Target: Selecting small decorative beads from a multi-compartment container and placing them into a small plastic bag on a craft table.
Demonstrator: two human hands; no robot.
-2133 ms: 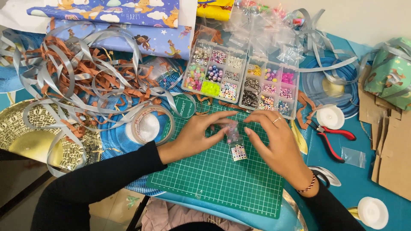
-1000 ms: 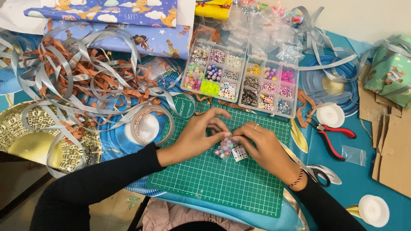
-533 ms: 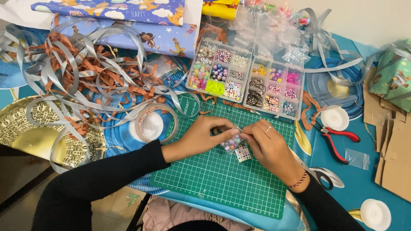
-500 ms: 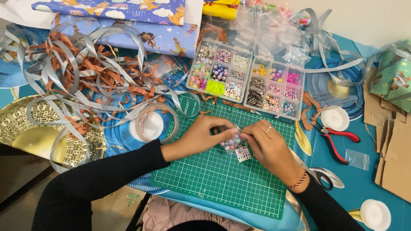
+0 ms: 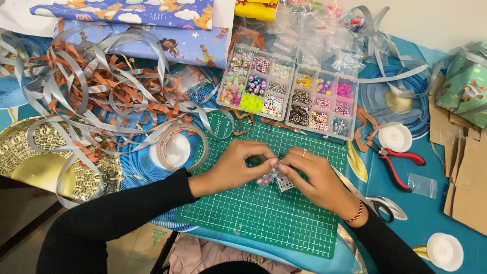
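1. Blue covered the tabletop (image 5: 431, 213), crowded nearly to every edge; the only open patches lay at the right, around the red-handled pliers (image 5: 398, 165) and a white spool (image 5: 445, 251).
2. A tangle of silver and brown ribbon (image 5: 101, 96) filled the left, hemming in the green cutting mat (image 5: 264, 218) on that side.
3. The mat's near half lay bare, giving the hands their one clear working space.
4. Two clear bead boxes (image 5: 291, 94) sat along the mat's far edge, a roll of clear tape (image 5: 177, 147) at its left corner, scissors (image 5: 378, 203) at its right edge.
5. Both forearms, in black sleeves, angled inward over the mat.
6. The left hand (image 5: 236, 167) and right hand (image 5: 314, 175) met fingertip to fingertip, each pinching a small clear bag of beads (image 5: 271, 177) held just above the mat's middle.
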